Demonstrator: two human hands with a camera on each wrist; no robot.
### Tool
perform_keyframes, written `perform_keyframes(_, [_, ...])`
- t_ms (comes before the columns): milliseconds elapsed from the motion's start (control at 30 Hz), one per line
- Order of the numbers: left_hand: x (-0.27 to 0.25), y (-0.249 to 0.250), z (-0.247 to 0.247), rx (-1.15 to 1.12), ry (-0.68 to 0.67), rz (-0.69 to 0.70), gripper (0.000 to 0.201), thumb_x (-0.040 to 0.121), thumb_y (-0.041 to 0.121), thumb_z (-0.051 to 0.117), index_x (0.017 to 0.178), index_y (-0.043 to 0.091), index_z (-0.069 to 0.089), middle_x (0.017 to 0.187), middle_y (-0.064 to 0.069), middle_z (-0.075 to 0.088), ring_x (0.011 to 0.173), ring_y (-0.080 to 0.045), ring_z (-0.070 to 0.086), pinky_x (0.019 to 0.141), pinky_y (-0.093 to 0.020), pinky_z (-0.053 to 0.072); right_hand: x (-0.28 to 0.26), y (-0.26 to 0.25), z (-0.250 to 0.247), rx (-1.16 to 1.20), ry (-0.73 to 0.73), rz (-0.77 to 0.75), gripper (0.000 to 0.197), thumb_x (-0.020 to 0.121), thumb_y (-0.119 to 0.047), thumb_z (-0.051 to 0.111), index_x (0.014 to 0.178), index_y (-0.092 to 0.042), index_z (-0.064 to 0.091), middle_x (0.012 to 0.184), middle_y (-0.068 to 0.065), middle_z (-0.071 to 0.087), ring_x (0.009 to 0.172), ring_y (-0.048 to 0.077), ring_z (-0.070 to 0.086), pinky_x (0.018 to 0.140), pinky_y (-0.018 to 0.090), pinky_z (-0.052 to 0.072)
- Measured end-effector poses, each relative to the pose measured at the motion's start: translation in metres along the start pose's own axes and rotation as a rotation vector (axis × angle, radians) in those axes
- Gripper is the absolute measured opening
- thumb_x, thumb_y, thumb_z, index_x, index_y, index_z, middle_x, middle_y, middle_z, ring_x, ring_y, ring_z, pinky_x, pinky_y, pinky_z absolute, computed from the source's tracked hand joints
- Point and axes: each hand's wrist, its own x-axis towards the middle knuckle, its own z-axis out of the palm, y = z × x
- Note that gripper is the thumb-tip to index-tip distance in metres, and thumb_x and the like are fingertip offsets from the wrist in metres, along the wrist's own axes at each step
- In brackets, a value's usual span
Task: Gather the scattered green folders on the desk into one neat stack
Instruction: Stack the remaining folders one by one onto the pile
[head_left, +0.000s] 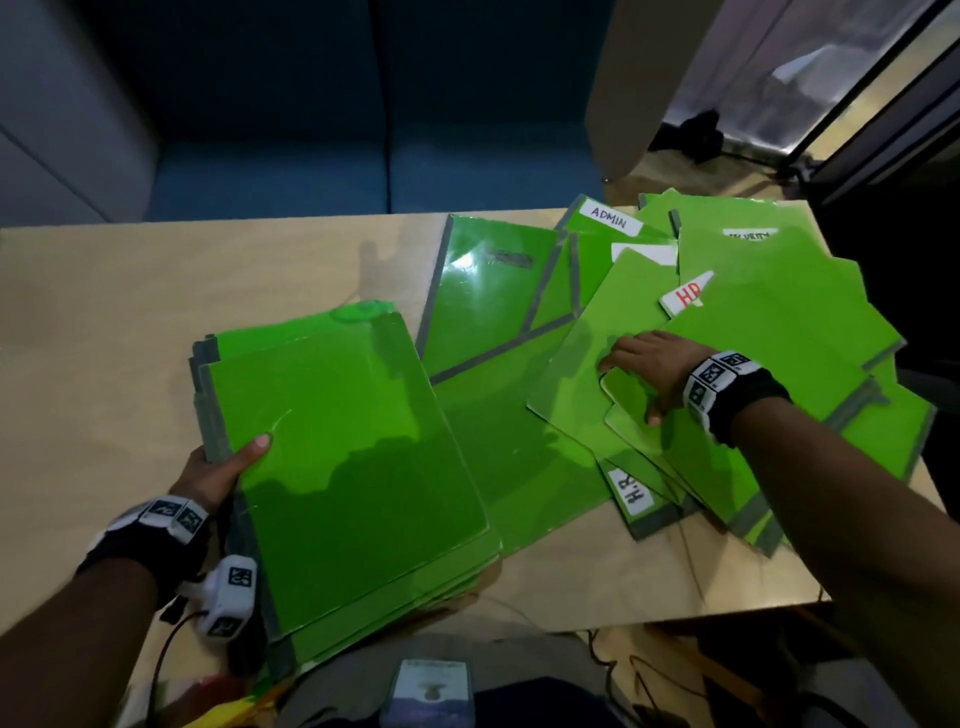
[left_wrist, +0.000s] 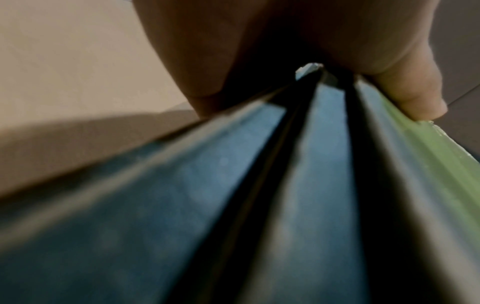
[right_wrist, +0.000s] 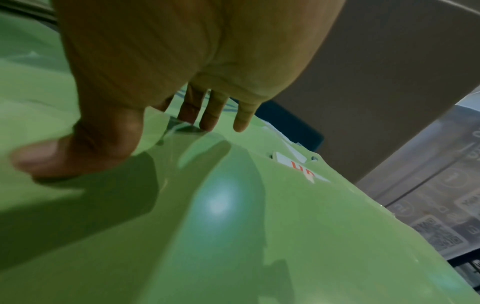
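A stack of green folders (head_left: 353, 457) with grey spines lies at the desk's near left. My left hand (head_left: 223, 467) grips its spine edge, thumb on the top cover; the left wrist view shows the thumb (left_wrist: 410, 98) on the green cover above the grey spines (left_wrist: 324, 164). Several more green folders (head_left: 769, 312) lie fanned over the right of the desk, some labelled ADMIN (head_left: 609, 218) and HR (head_left: 685, 297). My right hand (head_left: 649, 374) rests on them at one folder's rounded corner (head_left: 631, 389). Its thumb (right_wrist: 52, 156) presses that folder (right_wrist: 233, 226), and straight fingers (right_wrist: 210, 111) reach past its edge.
The wooden desk (head_left: 104, 312) shows bare surface on its left. A blue sofa (head_left: 311, 171) stands behind the far edge, with a pale pillar (head_left: 623, 78) at the back right. The fanned folders overhang the desk's right edge. Cables (head_left: 649, 670) hang below the near edge.
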Motion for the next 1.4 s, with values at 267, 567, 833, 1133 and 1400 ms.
perform_keyframes(267, [0.002, 0.004, 0.001, 0.052, 0.003, -0.007, 0.078, 0.077, 0.052, 0.070, 0.132, 0.001, 0.049, 0.119, -0.027, 0.059, 0.099, -0.041, 0.057, 0.089, -0.050, 0.045, -0.018, 0.002, 0.017, -0.078, -0.008, 0.058, 0.101, 0.078, -0.016, 0.076, 0.154, -0.025, 0.009, 0.159, 0.002, 0.018, 0.146, 0.020, 0.021, 0.119, 0.044, 0.015])
perform_keyframes(567, [0.001, 0.008, 0.004, 0.184, 0.034, -0.042, 0.084, 0.078, 0.058, 0.066, 0.133, -0.003, 0.046, 0.123, -0.032, 0.056, 0.098, -0.046, 0.056, 0.074, -0.045, 0.042, -0.013, -0.008, 0.010, -0.172, -0.009, -0.004, 0.092, 0.068, -0.022, 0.083, 0.143, -0.017, 0.031, 0.145, 0.005, 0.036, 0.130, 0.026, 0.039, 0.116, 0.045, 0.025])
perform_keyframes(833, [-0.005, 0.013, 0.005, 0.225, 0.051, -0.085, 0.094, 0.074, 0.060, 0.068, 0.138, -0.004, 0.041, 0.133, -0.032, 0.050, 0.110, -0.048, 0.053, 0.079, -0.046, 0.042, -0.021, 0.000, -0.016, -0.077, -0.088, 0.036, 0.108, 0.051, -0.041, 0.092, 0.142, -0.022, 0.037, 0.133, 0.003, 0.055, 0.121, 0.025, 0.051, 0.103, 0.039, 0.040])
perform_keyframes(1133, [0.011, 0.000, -0.002, 0.166, 0.022, -0.071, 0.123, 0.041, 0.077, 0.073, 0.135, 0.001, 0.047, 0.130, -0.026, 0.056, 0.107, -0.044, 0.057, 0.089, -0.047, 0.047, -0.047, -0.004, -0.140, 0.445, 0.238, 0.083, 0.080, 0.071, -0.027, 0.086, 0.140, -0.012, 0.048, 0.136, 0.009, 0.057, 0.124, 0.026, 0.053, 0.102, 0.025, 0.037])
perform_keyframes(1400, [-0.015, 0.016, 0.004, 0.097, 0.025, -0.031, 0.082, 0.074, 0.049, 0.075, 0.131, -0.004, 0.048, 0.121, -0.027, 0.060, 0.103, -0.043, 0.059, 0.073, -0.039, 0.043, -0.007, -0.040, -0.117, 0.166, -0.183, -0.006, 0.070, 0.080, -0.014, 0.078, 0.141, -0.006, 0.045, 0.140, 0.014, 0.052, 0.125, 0.027, 0.052, 0.092, 0.027, 0.038])
